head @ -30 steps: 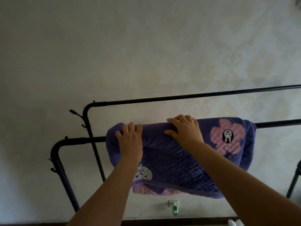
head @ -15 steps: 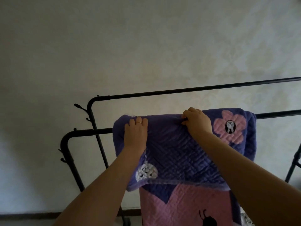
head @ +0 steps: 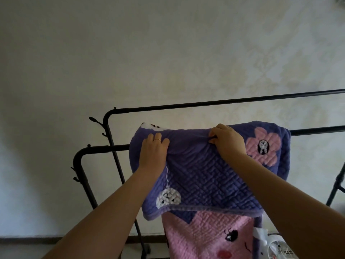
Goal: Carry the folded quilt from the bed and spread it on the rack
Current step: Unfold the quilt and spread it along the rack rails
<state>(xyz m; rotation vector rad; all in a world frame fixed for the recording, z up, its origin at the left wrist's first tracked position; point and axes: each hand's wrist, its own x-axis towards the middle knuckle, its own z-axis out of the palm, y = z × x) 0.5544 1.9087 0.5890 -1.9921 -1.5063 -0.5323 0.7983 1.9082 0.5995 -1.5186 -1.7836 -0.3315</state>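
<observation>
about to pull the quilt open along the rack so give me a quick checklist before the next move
1. quilt over the front rail: ok, draped across it.
2. right hand holding a layer: ok, pinches the top fold.
3. left hand grip: cannot tell, fingers lie over the top edge.
4. quilt spread out: not ok, still in folded layers.
5. bare rail left of it: ok.

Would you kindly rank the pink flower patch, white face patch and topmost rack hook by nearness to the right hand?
1. pink flower patch, just right of the right hand.
2. white face patch, lower left on the quilt.
3. topmost rack hook, far left.
</observation>
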